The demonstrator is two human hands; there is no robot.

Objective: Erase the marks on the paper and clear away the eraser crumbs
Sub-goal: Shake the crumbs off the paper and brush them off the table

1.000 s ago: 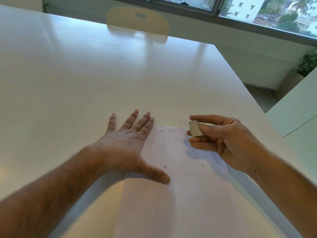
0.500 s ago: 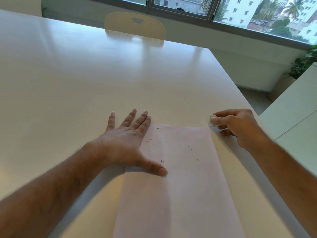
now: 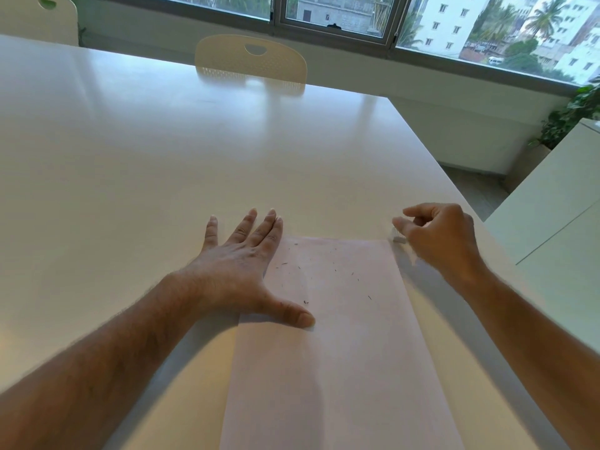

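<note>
A pale sheet of paper (image 3: 341,368) lies flat on the white table (image 3: 162,157), running from the near edge up to mid-table. Several small dark eraser crumbs (image 3: 305,302) are scattered over its upper half. My left hand (image 3: 240,271) rests palm down with fingers spread on the paper's upper left edge, thumb pressing the sheet. My right hand (image 3: 438,238) sits at the paper's top right corner, fingers curled around a small whitish eraser (image 3: 397,237) that touches the table just beside the corner. Most of the eraser is hidden by the fingers.
A cream chair (image 3: 250,60) stands at the table's far side, a second chair (image 3: 42,17) at far left. The table's right edge runs close to my right hand. A white cabinet (image 3: 552,206) and a potted plant (image 3: 571,121) stand to the right, below the windows.
My right hand has carried the eraser from above the paper's upper middle to its top right corner and lowered it to the table. My left hand has stayed put on the paper.
</note>
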